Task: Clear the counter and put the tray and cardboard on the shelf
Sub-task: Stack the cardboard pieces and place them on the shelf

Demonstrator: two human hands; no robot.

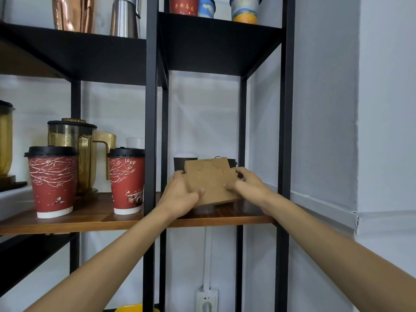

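A flat brown cardboard piece [210, 180] with cut-out shapes is tilted upright just above the wooden shelf [225, 218] in the right bay of a black metal rack. My left hand [180, 194] grips its left edge, thumb across the front. At the cardboard's right edge my right hand [246, 184] holds it with the thumb on the front face and the fingers curled behind. A black paper cup with a white lid [183, 162] stands behind the cardboard, mostly hidden. No tray is in view.
Two red lidded paper cups [54, 181] [127, 180] and a gold-tinted pitcher [81, 149] stand in the left bay. A black upright post [150, 131] divides the bays. Metal flasks and painted cups sit on the upper shelves. The white wall is at the right.
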